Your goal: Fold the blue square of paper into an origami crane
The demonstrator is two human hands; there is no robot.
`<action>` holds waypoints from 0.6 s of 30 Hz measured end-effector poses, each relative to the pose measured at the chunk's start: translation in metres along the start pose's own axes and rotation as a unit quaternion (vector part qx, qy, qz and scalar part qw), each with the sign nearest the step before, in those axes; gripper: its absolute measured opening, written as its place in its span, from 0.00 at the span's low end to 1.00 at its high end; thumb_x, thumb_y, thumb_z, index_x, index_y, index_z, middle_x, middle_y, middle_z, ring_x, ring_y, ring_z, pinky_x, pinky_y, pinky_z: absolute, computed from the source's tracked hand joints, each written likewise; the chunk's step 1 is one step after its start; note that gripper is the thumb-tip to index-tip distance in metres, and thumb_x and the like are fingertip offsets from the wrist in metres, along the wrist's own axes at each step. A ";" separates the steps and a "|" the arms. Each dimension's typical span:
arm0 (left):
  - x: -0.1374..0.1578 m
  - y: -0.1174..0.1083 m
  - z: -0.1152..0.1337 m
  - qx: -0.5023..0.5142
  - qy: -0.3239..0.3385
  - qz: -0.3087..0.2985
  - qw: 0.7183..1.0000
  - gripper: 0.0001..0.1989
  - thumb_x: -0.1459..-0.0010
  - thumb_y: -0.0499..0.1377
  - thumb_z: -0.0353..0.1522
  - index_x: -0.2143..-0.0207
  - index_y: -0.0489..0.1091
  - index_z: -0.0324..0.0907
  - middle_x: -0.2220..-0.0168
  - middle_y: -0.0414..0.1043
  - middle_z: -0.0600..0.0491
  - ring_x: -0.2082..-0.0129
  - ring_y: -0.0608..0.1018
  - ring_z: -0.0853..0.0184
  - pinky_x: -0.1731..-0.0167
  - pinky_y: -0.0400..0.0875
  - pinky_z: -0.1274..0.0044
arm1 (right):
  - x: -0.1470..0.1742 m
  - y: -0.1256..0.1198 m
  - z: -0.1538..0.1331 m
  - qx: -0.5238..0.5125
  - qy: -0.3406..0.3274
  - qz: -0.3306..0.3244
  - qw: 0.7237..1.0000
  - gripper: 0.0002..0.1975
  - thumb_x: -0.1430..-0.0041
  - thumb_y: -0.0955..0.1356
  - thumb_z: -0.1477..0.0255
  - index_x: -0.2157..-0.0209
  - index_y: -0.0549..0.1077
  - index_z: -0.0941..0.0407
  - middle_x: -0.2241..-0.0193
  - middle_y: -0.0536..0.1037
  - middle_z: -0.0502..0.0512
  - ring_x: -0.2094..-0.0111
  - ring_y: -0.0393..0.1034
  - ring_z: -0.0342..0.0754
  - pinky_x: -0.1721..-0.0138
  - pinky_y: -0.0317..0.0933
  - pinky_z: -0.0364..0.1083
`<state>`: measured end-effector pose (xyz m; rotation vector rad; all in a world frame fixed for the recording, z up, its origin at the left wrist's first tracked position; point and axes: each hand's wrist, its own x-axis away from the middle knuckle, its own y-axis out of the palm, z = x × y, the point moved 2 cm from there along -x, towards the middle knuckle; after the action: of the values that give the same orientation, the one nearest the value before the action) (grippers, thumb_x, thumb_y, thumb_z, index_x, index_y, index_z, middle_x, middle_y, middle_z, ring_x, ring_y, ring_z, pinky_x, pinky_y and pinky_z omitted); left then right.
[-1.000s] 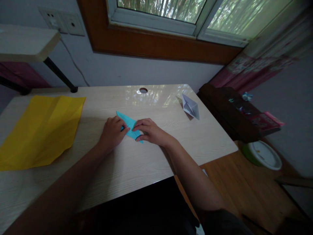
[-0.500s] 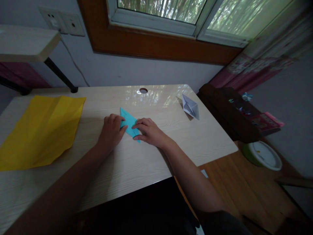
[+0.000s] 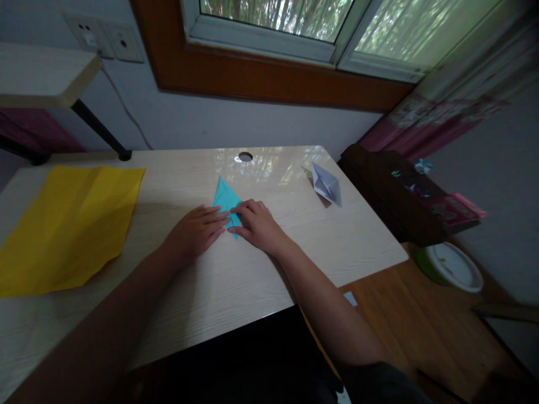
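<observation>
Through the head feed I have my left hand (image 3: 196,230) laid over the cyan folded paper (image 3: 226,196), fingers stretched out nearly straight and unclenched, presumably to press the layers flat. My right hand (image 3: 256,224) bends in from the other side, fingertips and thumb set apart on the paper's right part, probably so it cannot slide; whether they pinch any of it, I can't tell. The paper lies on the desk (image 3: 252,286) between both hands, one point aimed away from me, the hard surface likely serving as backing for creases. My left forearm (image 3: 126,292) slants in from the lower left, my right forearm (image 3: 320,297) crosses the desk's front edge from the lower right, so the hands meet almost fingertip to fingertip. Farther out, a white folded paper (image 3: 327,185) stands near the right back corner and a yellow sheet (image 3: 71,224) lies at left, both apart from my hands, perhaps to leave folding room.
</observation>
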<state>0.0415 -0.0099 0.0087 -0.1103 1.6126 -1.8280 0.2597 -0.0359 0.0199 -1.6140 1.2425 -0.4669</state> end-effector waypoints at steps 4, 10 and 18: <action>0.005 -0.002 -0.005 -0.018 -0.049 -0.032 0.998 0.20 0.27 0.51 0.36 0.36 0.67 0.50 0.35 0.68 0.50 0.31 0.65 0.51 0.34 0.57 0.49 | 0.001 -0.001 -0.002 -0.001 0.002 -0.002 1.000 0.25 0.36 0.71 0.55 0.43 0.71 0.52 0.49 0.72 0.61 0.48 0.65 0.58 0.47 0.63 0.58; 0.010 -0.006 -0.018 -0.065 -0.096 -0.035 0.993 0.22 0.28 0.52 0.39 0.35 0.67 0.52 0.29 0.57 0.50 0.27 0.54 0.46 0.34 0.58 0.49 | 0.001 -0.001 -0.002 0.000 0.001 -0.001 1.000 0.23 0.37 0.72 0.56 0.46 0.72 0.52 0.49 0.72 0.61 0.49 0.65 0.58 0.48 0.63 0.58; 0.013 -0.002 -0.024 -0.102 -0.136 -0.020 0.985 0.27 0.28 0.50 0.42 0.31 0.62 0.44 0.27 0.51 0.42 0.26 0.51 0.45 0.32 0.55 0.51 | 0.002 0.001 -0.001 0.004 0.001 0.004 1.000 0.23 0.37 0.71 0.54 0.45 0.73 0.51 0.49 0.72 0.60 0.49 0.65 0.58 0.48 0.63 0.57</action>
<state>0.0193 0.0033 0.0000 -0.4665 1.6050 -1.5928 0.2589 -0.0379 0.0196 -1.6017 1.2466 -0.4687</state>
